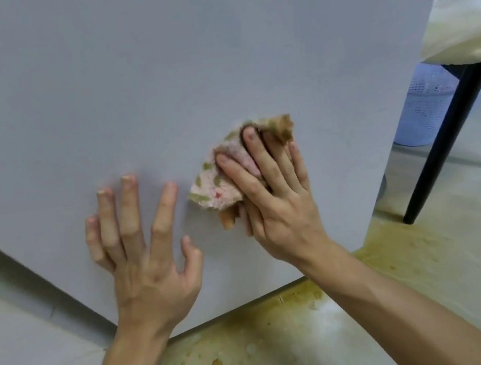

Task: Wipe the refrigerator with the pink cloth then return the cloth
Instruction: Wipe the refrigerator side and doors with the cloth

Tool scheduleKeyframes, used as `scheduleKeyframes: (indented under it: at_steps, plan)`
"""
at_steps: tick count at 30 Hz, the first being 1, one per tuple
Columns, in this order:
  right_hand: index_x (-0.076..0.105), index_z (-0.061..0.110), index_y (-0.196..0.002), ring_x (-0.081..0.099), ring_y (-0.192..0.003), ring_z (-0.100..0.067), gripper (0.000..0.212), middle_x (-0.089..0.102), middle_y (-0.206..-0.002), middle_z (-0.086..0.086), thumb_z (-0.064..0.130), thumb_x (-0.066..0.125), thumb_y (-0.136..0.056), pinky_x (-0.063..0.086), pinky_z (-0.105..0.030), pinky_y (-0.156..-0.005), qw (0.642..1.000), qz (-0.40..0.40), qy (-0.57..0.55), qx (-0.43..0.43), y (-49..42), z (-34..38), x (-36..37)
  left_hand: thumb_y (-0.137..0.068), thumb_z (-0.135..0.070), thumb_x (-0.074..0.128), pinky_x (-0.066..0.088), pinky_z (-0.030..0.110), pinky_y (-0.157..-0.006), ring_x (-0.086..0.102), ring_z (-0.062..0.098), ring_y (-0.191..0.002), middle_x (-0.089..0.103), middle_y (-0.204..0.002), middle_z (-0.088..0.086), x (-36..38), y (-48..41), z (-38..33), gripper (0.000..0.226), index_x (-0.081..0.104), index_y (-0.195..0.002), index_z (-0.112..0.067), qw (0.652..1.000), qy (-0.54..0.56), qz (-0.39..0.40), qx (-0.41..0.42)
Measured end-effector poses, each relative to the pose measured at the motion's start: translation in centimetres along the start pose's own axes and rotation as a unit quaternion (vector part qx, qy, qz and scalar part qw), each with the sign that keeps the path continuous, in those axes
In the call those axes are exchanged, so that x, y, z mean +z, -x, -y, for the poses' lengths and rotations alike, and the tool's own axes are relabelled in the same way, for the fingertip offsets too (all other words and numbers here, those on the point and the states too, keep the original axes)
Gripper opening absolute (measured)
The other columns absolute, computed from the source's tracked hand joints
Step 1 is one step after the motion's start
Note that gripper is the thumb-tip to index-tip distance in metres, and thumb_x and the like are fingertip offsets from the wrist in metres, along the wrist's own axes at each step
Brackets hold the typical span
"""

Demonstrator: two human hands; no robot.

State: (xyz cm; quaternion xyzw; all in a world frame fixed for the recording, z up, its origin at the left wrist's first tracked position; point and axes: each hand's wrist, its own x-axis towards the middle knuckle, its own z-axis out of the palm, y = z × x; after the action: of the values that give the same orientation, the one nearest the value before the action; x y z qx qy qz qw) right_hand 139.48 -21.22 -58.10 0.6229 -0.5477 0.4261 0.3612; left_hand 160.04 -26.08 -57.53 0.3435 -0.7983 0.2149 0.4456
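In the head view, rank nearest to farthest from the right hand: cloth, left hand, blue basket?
1. Cloth, under the right hand.
2. Left hand, to its left.
3. Blue basket, far to the right.

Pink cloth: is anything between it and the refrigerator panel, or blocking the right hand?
Nothing visible. The right hand presses the pink cloth directly against the refrigerator; the left hand rests on the same surface, apart from the cloth.
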Motion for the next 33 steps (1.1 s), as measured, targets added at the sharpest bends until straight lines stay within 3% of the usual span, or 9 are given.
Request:
scheduleKeyframes:
  at_steps: [5,8,11,14,18,23,27,31,33]
  plan:
    - [0.051,0.01,-0.151,0.026,-0.155,-0.035,0.049,0.037,-0.16,-0.03,0.002,0.056,-0.102,0.019,-0.06,-0.128,0.992,-0.083,-0.059,0.081,-3.7,-1.9,-1.5,-0.089,-0.022,0.061,-0.007,0.051,-0.126,0.0,0.039,-0.16,0.013,-0.167,0.022,1.3,-1.4,-2.6,0.073,0.037,-0.158,-0.017,0.999,0.009,-0.031,-0.029]
    - [0.045,0.007,-0.149,0.022,-0.154,-0.033,0.044,0.038,-0.158,-0.032,0.012,0.055,-0.106,0.019,-0.064,-0.126,0.986,-0.121,-0.078,0.085,-2.0,-5.3,-1.3,-0.089,-0.021,0.06,-0.005,0.053,-0.126,0.005,0.049,-0.153,0.015,-0.164,0.029,2.2,-1.4,-3.6,0.07,0.037,-0.155,-0.008,0.997,0.016,-0.052,-0.052]
    - [0.033,0.011,-0.159,0.011,-0.16,-0.034,0.05,0.019,-0.172,-0.004,0.014,0.042,-0.109,0.015,-0.073,-0.124,0.968,-0.13,-0.121,0.18,5.3,-7.9,0.3,-0.09,-0.02,0.059,-0.006,0.052,-0.126,0.008,0.054,-0.15,0.017,-0.161,0.035,2.5,-1.6,-3.7,0.068,0.036,-0.153,-0.006,0.996,0.011,-0.061,-0.062]
    - [0.004,0.022,-0.167,-0.003,-0.163,-0.033,0.071,-0.006,-0.175,0.002,0.013,0.034,-0.104,0.013,-0.07,-0.125,0.922,-0.021,-0.108,0.372,15.0,-6.8,1.5,-0.089,-0.018,0.061,-0.008,0.049,-0.127,0.005,0.053,-0.15,0.016,-0.16,0.036,2.6,-1.7,-3.7,0.071,0.035,-0.154,-0.005,0.996,0.002,-0.063,-0.062]
    - [-0.022,0.044,-0.161,-0.02,-0.161,-0.022,0.075,-0.028,-0.171,0.004,0.029,0.027,-0.106,0.001,-0.056,-0.131,0.895,0.045,-0.117,0.427,17.5,-5.2,1.7,-0.087,-0.016,0.064,-0.01,0.048,-0.126,0.009,0.059,-0.147,0.018,-0.158,0.04,2.8,-1.8,-3.9,0.075,0.032,-0.155,-0.005,0.996,-0.002,-0.062,-0.057]
    - [-0.012,0.022,-0.165,-0.026,-0.158,-0.033,0.076,-0.027,-0.17,-0.016,0.025,0.033,-0.104,-0.005,-0.067,-0.126,0.902,-0.009,-0.153,0.403,12.4,-4.4,1.6,-0.09,-0.017,0.063,-0.009,0.05,-0.126,0.008,0.058,-0.148,0.017,-0.159,0.039,2.5,-1.7,-3.9,0.075,0.03,-0.156,-0.006,0.997,0.004,-0.055,-0.061]
    - [0.001,0.027,-0.167,-0.012,-0.159,-0.037,0.085,-0.005,-0.168,-0.021,0.015,0.042,-0.094,-0.005,-0.066,-0.127,0.959,-0.067,-0.11,0.251,6.6,-5.9,0.9,-0.092,-0.019,0.062,-0.006,0.053,-0.126,0.005,0.051,-0.153,0.013,-0.163,0.033,2.0,-1.4,-3.5,0.075,0.03,-0.159,-0.007,0.998,0.006,-0.031,-0.054]
    - [0.024,0.01,-0.163,0.003,-0.156,-0.043,0.078,0.014,-0.164,-0.033,0.01,0.044,-0.088,0.003,-0.067,-0.127,0.963,-0.123,-0.098,0.218,3.0,-3.6,1.4,-0.091,-0.016,0.061,-0.005,0.049,-0.128,-0.007,0.026,-0.162,0.011,-0.166,0.024,1.2,-0.9,-2.4,0.076,0.03,-0.159,-0.011,0.999,0.005,-0.017,-0.034]
    - [0.024,0.01,-0.163,0.002,-0.159,-0.038,0.069,0.008,-0.17,-0.022,0.021,0.041,-0.097,0.004,-0.064,-0.128,0.97,-0.105,-0.105,0.19,3.3,-0.8,2.4,-0.09,-0.012,0.06,-0.004,0.046,-0.129,-0.009,0.02,-0.161,0.013,-0.167,0.022,1.0,-0.7,-1.8,0.075,0.031,-0.159,-0.01,1.0,0.008,-0.012,-0.026]
